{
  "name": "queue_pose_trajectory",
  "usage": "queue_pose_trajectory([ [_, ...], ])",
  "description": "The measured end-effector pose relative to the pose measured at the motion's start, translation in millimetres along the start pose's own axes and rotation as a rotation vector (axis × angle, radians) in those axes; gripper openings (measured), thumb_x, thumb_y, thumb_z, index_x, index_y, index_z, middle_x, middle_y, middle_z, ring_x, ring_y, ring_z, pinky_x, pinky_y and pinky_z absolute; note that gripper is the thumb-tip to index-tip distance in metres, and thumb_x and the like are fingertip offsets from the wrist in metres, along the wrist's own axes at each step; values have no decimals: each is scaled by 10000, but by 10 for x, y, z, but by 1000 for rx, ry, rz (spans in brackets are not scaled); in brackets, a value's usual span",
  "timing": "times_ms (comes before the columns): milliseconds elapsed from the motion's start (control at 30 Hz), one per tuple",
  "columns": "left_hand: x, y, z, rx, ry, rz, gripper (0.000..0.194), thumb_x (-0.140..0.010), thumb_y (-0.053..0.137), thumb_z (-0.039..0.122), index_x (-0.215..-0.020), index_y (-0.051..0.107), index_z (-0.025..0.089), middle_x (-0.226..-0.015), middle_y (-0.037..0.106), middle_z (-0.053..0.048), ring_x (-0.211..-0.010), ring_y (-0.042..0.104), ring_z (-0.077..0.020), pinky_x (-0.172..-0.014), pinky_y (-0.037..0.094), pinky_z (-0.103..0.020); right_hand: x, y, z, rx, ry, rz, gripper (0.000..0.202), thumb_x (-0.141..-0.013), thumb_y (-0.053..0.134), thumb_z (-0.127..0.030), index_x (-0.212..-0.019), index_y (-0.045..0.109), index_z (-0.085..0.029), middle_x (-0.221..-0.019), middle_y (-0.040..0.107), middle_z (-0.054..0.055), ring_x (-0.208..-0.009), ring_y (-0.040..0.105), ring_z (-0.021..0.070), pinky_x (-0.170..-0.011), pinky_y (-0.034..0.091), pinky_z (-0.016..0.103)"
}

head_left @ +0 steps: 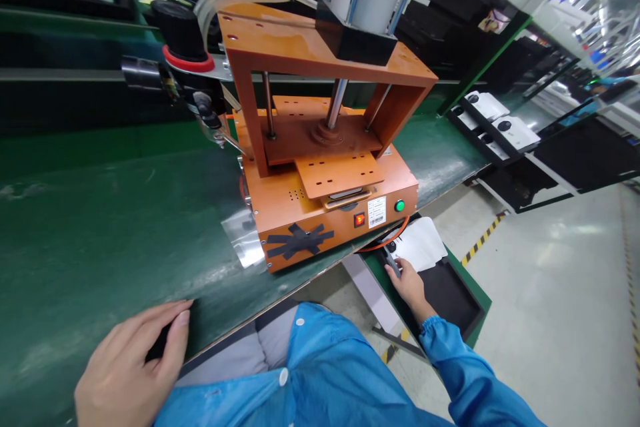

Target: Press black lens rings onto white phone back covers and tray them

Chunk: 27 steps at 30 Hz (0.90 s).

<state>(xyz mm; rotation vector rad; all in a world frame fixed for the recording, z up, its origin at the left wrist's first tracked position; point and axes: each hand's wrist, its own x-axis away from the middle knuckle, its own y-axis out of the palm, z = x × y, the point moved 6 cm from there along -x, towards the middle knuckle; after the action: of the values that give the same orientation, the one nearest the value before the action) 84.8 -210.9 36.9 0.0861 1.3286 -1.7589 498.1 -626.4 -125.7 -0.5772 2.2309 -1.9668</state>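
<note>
My left hand (135,360) rests at the front edge of the green bench (200,227), its fingers stretched out and the thumb a little apart. Dark shade fills the gap under it, and I see nothing held. Low on the right, my right hand (411,287) pinches a slim grey piece (392,259) between thumb and fingers; its exact kind is unclear. This hand is over a black tray (453,297), beside white sheet-like pieces (423,243). Between my hands stands an orange press machine (330,213), with a flat orange plate (340,173) at its front.
A green button (399,205) and a lit red switch (359,219) sit on the press front. An air regulator (187,60) juts out at its left. A clear plastic sheet (243,239) lies beside the base. More trays with white pieces (515,132) stand at the right.
</note>
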Motion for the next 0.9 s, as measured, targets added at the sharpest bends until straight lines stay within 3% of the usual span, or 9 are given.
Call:
queue_pose_trajectory([
  [100,3,8,-8,10,7,-6,185,-978,609,367,-1022,712,219,-999,759,-40,-881,719,-218,-922,535,-354,-40,8,1,-1,7,-35,450,-1011,507,-561,-1287,586,-214,-1163,722,79,-1028,710,234,-792,497,305],
  [267,-16,3,12,2,24,-12,177,-982,606,343,-1014,711,204,-1000,757,-48,-882,716,-218,-913,531,-351,-162,28,111,71,59,-76,368,-1028,482,-354,-1338,588,-188,-1043,757,124,-963,728,281,-777,474,338],
  [433,-35,-17,38,3,17,-4,217,-1001,576,389,-1016,705,215,-993,752,-50,-869,710,-218,-896,528,-355,-287,17,222,103,98,-55,492,-1013,513,-386,-1426,515,-118,-1231,711,191,-1107,694,307,-854,495,354],
  [600,-12,12,6,10,37,-7,239,-1010,559,401,-1029,700,209,-986,747,-71,-873,706,-225,-905,525,-366,-259,30,137,125,95,-28,549,-1000,530,-402,-1461,469,-112,-1370,643,192,-1245,628,298,-945,491,340],
  [900,8,13,-32,27,4,-21,218,-997,580,369,-1018,709,195,-992,745,-80,-880,698,-231,-903,520,-374,-137,78,-74,181,30,-68,358,-1020,501,-344,-1357,563,-242,-1229,727,99,-1021,722,264,-758,488,310],
])
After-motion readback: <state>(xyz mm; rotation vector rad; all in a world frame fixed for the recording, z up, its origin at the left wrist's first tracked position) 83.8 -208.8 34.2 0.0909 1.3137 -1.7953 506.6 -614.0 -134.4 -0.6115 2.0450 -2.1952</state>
